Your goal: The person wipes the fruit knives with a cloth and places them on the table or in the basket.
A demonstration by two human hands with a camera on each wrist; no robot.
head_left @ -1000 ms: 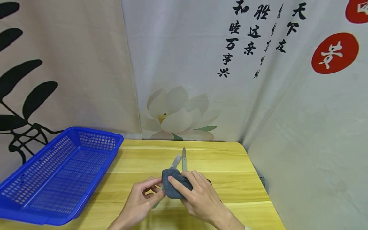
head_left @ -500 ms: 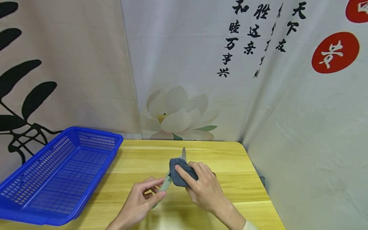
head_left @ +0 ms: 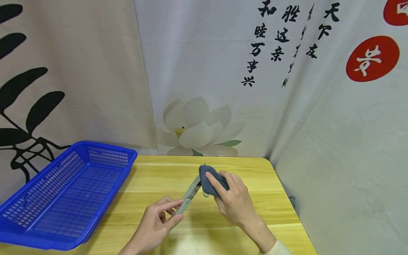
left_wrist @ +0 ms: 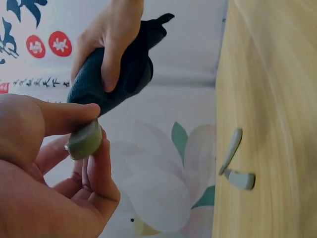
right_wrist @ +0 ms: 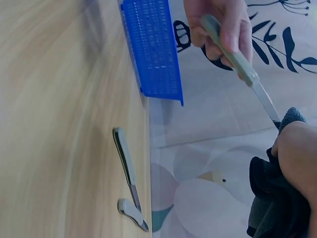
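Note:
My left hand point(head_left: 154, 221) pinches a knife point(head_left: 191, 191) by its pale green handle, between thumb and fingers. The blade slants up and away to the right. A folded blue-grey cloth point(head_left: 211, 180) is in my right hand point(head_left: 235, 198), wrapped over the far end of the blade and hiding the tip. From the right wrist view, the knife's handle point(right_wrist: 233, 53) and bare lower blade point(right_wrist: 266, 101) show clearly, with the dark cloth point(right_wrist: 280, 208) hanging beneath my right hand. In the left wrist view, the handle's butt end point(left_wrist: 85, 141) faces the camera.
On the wooden table point(head_left: 255, 177) lie a second green-handled knife point(right_wrist: 125, 156) and a shorter pale-handled tool point(right_wrist: 130, 210), their ends close together; the head view mostly hides them behind the cloth. A blue perforated basket point(head_left: 109, 187) stands at the left. Printed curtains hang behind.
My right hand has slid the cloth up and right, away from my left hand toward the blade's far end, baring the handle and lower blade. My left hand stays almost in place.

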